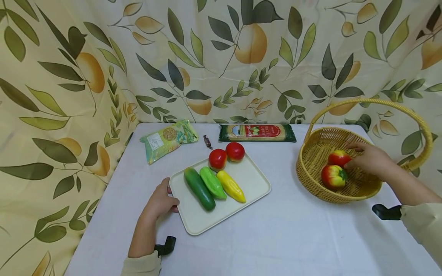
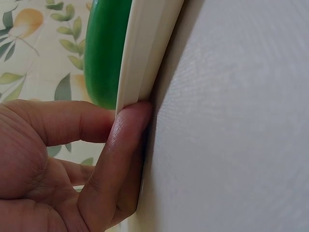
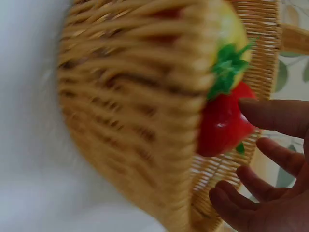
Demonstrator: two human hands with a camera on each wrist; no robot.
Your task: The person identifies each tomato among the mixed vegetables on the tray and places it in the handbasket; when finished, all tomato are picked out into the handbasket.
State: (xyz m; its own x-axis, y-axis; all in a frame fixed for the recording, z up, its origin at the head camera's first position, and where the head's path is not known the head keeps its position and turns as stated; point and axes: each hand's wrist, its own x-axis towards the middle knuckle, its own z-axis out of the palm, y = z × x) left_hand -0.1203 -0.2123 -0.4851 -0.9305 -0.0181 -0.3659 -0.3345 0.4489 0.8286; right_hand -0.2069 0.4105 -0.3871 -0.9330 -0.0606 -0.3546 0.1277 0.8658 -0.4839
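My left hand (image 1: 160, 199) pinches the left edge of a cream tray (image 1: 253, 180), thumb above and fingers beneath the rim in the left wrist view. On it lie a dark green cucumber-like vegetable (image 1: 199, 189), a light green pepper (image 1: 213, 183), a yellow pepper (image 1: 231, 186) and two red round fruits (image 1: 218, 159). My right hand (image 1: 371, 158) reaches inside a wicker basket (image 1: 310, 186) at the right, fingers spread. Its thumb tip overlaps a red fruit (image 3: 222, 125) in the right wrist view. Beside that sits a red-and-yellow fruit (image 1: 333, 177) with a green leafy top.
Behind the tray lie a green snack packet (image 1: 169, 140), a small wrapped candy (image 1: 207, 142) and a long pasta pack (image 1: 257, 133). The basket's tall handle (image 1: 376, 101) arches over it. Patterned curtain (image 1: 221, 69) borders the white table (image 1: 276, 245) behind and at the left.
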